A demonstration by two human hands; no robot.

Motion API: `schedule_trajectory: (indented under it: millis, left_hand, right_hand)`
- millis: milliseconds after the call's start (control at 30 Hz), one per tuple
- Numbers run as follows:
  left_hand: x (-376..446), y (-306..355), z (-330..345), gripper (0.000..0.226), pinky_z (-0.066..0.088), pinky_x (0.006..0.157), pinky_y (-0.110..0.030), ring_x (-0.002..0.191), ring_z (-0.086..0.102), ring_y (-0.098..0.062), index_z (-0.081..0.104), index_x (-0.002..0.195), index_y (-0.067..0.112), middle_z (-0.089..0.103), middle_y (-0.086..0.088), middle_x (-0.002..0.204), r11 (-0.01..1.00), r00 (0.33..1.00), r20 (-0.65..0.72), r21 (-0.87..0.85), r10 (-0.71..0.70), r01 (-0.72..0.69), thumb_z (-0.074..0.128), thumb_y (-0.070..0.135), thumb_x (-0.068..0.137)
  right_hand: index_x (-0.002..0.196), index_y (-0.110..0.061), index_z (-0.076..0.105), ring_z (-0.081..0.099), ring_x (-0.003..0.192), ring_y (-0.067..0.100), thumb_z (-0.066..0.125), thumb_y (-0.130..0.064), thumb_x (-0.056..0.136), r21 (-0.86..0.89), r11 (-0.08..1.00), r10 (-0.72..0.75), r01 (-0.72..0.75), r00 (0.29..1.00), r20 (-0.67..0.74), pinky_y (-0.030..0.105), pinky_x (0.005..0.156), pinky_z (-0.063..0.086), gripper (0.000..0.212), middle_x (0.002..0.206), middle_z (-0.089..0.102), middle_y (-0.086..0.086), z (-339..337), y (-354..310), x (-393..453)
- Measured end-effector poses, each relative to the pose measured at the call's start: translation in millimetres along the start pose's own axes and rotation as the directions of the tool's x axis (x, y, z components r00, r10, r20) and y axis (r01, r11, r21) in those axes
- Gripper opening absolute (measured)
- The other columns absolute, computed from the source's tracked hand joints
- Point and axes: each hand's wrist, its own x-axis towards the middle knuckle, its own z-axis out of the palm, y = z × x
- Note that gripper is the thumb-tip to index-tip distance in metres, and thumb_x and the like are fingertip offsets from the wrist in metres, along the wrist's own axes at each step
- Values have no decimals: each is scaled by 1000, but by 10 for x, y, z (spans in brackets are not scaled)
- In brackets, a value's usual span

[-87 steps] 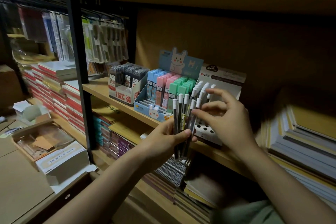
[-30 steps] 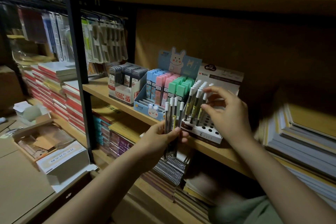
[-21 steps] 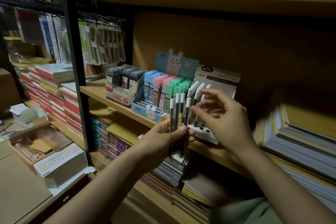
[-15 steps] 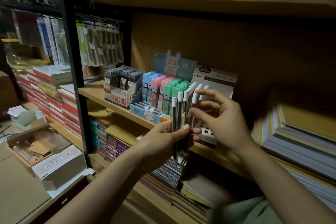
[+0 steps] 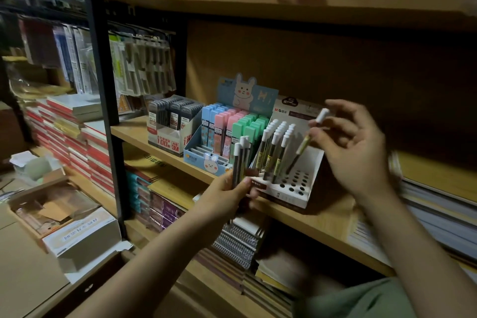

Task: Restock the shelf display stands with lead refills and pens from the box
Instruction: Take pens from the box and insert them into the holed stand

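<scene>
Landmark: white cardboard pen stand w/ round holes (image 5: 291,188), sitting on the light wooden shelf board (image 5: 322,222).

Right hand (image 5: 358,152) is up & just right of the stand, above its right wall. Thumb and forefinger pinch one dark pen w/ white cap (image 5: 308,138); the other fingers are spread loose and curved. The pen is tilted: cap top sticks out above the fingertips, toward the stand's printed back card, while the dark tip end slants down-left, over the bare holes on the stand's right half. Can't tell if the tip is in a hole yet; slight blur there.

Left hand (image 5: 227,199) is at the stand's front-left corner, fingers wrapped around a small bundle of dark white-capped pens (image 5: 241,160). The bundle stands about upright, caps above the knuckles, lower ends hidden behind the palm. Thumb lies across the front of the bundle, near the stand's front edge.

Inside the stand, left & back rows hold upright capped pens (image 5: 275,144); front-right holes show dark.

Just left of the stand: blue rabbit-print display box of pastel lead refill cases (image 5: 227,131). Further left: white box of dark grey lead refill cases (image 5: 173,121).
</scene>
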Motion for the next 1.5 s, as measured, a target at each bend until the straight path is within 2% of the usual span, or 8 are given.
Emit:
schedule_trajectory:
  millis: [133, 267, 533, 667, 767, 1100, 1300, 1500]
  left_hand:
    - [3, -45, -35, 16, 38, 50, -21, 50, 45, -5, 51, 111, 11, 52, 5, 63, 997, 998, -9, -44, -63, 62, 40, 21, 103]
    - [16, -34, -21, 19, 34, 56, -25, 54, 44, -9, 50, 117, 11, 54, 3, 66, 991, 997, 32, -115, -68, 72, 40, 20, 103]
    - [-19, 1, -85, 27, 42, 66, -28, 66, 56, -13, 60, 121, 21, 62, -2, 78, 973, 995, 67, -211, -76, 89, 43, 18, 101]
    - [-46, 8, -84, 27, 45, 54, -23, 61, 53, -10, 57, 124, 28, 60, -1, 79, 980, 991, 78, -158, -109, 120, 43, 23, 102]
    - [-45, 4, -56, 28, 34, 47, -19, 55, 44, -8, 55, 126, 27, 53, 0, 73, 983, 991, 70, -135, -114, 122, 40, 23, 103]
    - [-58, 0, -88, 28, 34, 49, -19, 57, 44, -7, 53, 127, 18, 54, 3, 73, 986, 987, 62, -70, -148, 152, 41, 22, 103]
    - [-86, 13, -56, 17, 40, 54, -20, 62, 52, -7, 55, 104, 15, 62, 1, 82, 986, 977, 152, -37, -152, 160, 39, 21, 102]
    - [-60, 2, -81, 22, 42, 53, -21, 63, 53, -9, 49, 120, 12, 68, -5, 91, 985, 981, 135, -83, -139, 151, 38, 21, 103]
  right_hand:
    - [118, -34, 53, 65, 104, 1, 66, -3, 88, -214, 975, -67, 51, 996, -66, 14, 76, 55, 45, 113, 66, -8, -88, 162, 83]
    - [119, -37, 50, 63, 103, 3, 64, -8, 90, -343, 936, -94, 83, 995, -16, 22, 81, 56, 43, 105, 60, -20, -17, 337, 177]
    - [117, -39, 49, 65, 101, 5, 61, -6, 92, -359, 932, -33, 43, 999, 32, 19, 78, 54, 43, 105, 61, -14, 25, 521, 216]
    - [113, -40, 49, 66, 97, 6, 61, -5, 91, -377, 926, -16, 18, 1000, 9, 22, 77, 56, 43, 101, 61, -16, 24, 527, 222]
    - [120, -29, 52, 67, 91, 14, 62, -10, 92, -461, 887, -30, 21, 1000, -10, 20, 72, 55, 35, 106, 62, 1, 61, 532, 221]
    - [115, -20, 61, 66, 92, 17, 66, -19, 91, -611, 791, -93, 20, 992, -89, 24, 70, 51, 25, 103, 68, 0, 111, 462, 341]
    - [109, -21, 58, 68, 86, 19, 67, -20, 91, -691, 722, -56, 15, 998, -38, 31, 67, 57, 20, 99, 70, 3, 179, 449, 360]
    - [94, -24, 59, 58, 76, 12, 72, -25, 88, -751, 659, -65, 28, 998, -19, 15, 51, 37, 14, 85, 62, -5, 137, 427, 356]
